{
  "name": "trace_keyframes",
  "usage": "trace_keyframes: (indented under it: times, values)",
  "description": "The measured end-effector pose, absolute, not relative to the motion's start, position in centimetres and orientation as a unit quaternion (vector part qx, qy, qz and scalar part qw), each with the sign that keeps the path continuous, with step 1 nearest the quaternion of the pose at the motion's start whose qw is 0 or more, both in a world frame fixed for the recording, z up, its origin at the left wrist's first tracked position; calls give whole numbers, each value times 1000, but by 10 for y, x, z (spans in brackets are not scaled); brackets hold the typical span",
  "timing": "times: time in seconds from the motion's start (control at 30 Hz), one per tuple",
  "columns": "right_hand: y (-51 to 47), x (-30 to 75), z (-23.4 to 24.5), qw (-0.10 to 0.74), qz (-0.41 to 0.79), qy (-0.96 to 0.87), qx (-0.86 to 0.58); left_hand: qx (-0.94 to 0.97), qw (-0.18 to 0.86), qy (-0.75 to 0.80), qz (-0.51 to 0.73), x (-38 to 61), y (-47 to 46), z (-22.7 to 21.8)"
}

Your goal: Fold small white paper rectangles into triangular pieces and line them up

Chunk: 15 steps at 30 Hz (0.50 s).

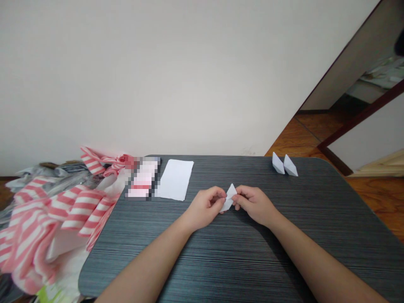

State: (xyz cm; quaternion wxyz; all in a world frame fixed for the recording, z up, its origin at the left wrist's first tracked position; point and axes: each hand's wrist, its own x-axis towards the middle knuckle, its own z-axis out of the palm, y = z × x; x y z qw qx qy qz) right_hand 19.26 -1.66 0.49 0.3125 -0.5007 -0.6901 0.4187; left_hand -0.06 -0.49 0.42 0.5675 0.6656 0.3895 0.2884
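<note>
Over the middle of a dark striped table (221, 261), both my hands pinch a small folded piece of white paper (229, 196). My left hand (206, 207) grips its left side with curled fingers. My right hand (254, 204) holds its right side, fingers closed on it. The paper's pointed tip sticks up between my thumbs.
A stack of white paper sheets (175, 179) lies at the table's far left, beside a blurred pink-and-white item (142, 180). Two small folded white paper shapes (284, 165) stand at the far right. Pink striped plastic bags (47, 219) pile up left of the table. A doorway opens at right.
</note>
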Motion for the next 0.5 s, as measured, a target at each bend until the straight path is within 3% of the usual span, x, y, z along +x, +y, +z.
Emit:
trace_keyframes:
  times: [0.5]
  values:
    - [-19, 192, 5, 338, 443, -685, -470, 697, 529, 383, 296, -3, -1, 2]
